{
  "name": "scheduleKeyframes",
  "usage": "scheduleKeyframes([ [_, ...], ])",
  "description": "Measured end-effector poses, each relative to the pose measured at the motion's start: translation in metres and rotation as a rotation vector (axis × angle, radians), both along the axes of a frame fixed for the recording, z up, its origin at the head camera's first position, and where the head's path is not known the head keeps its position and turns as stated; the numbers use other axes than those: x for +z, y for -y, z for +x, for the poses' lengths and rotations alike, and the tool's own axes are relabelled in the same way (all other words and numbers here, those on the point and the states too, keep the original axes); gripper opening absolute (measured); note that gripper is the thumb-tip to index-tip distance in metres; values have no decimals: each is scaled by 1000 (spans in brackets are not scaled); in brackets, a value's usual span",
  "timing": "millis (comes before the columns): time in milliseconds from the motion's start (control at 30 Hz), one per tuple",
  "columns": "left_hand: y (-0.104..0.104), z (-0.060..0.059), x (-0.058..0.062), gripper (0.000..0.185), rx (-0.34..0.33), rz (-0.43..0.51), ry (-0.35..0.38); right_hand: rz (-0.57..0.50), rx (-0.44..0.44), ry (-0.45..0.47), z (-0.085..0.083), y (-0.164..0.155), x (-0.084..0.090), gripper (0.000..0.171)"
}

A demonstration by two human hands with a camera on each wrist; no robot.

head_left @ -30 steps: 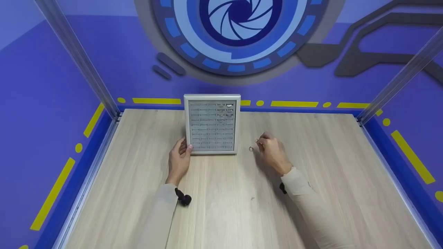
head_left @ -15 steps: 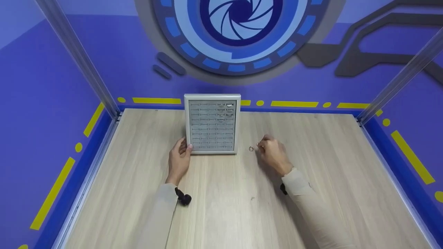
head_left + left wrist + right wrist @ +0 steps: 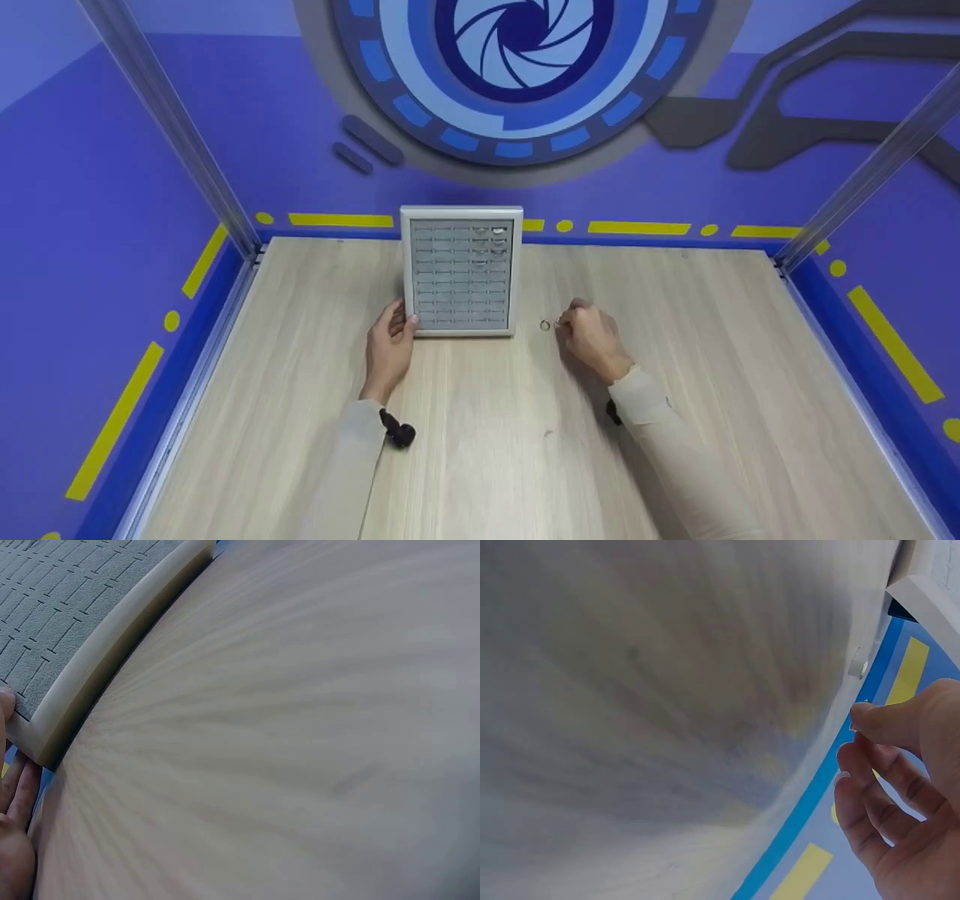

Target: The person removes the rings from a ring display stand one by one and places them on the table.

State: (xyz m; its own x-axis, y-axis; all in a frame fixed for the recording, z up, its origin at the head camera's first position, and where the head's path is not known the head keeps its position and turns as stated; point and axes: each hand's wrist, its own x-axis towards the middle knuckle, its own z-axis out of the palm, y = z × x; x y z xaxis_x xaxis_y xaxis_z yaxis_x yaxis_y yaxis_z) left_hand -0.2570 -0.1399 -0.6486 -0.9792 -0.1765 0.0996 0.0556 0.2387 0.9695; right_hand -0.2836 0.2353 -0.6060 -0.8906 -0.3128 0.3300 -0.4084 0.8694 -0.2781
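Toward the rear of a pale wood-grain table (image 3: 469,435): white rectangular frame with grey slotted panel (image 3: 459,296); at its lower left corner, left hand (image 3: 390,351); rightward, small metal ring (image 3: 545,325), then second ring (image 3: 558,322) in right hand (image 3: 594,337); behind, blue wall (image 3: 247,135).

blue-violet walls (image 3: 262,112) with yellow dashes (image 3: 639,227), metal posts (image 3: 165,112), pale wood-grain tabletop (image 3: 465,450)

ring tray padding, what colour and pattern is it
The padding is grey with rows of dark I-shaped slits, best seen in the left wrist view.
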Motion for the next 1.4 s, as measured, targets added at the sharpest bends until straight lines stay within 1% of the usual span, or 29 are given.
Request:
scheduleKeyframes([
  [233,0,0,-2,50,-7,4,2,27,-16,19,0,-1,-3,14],
  [333,0,0,-1,51,1,-1,6,32,-15,28,-1,-1,-3,13],
  [467,0,0,-1,50,9,-3,2,34,-20,57,-1,-1,-2,13],
  [667,0,0,-2,50,1,1,6,34,-14,94,0,-1,-3,15],
  [833,0,0,-2,50,3,-1,0,39,0,94,0,-1,-3,17],
  [1100,0,-1,-1,49,1,-22,2,63,10,66,2,-2,-4,15],
  [1400,0,0,-1,51,2,-16,13,13,2,61,1,-3,0,15],
])
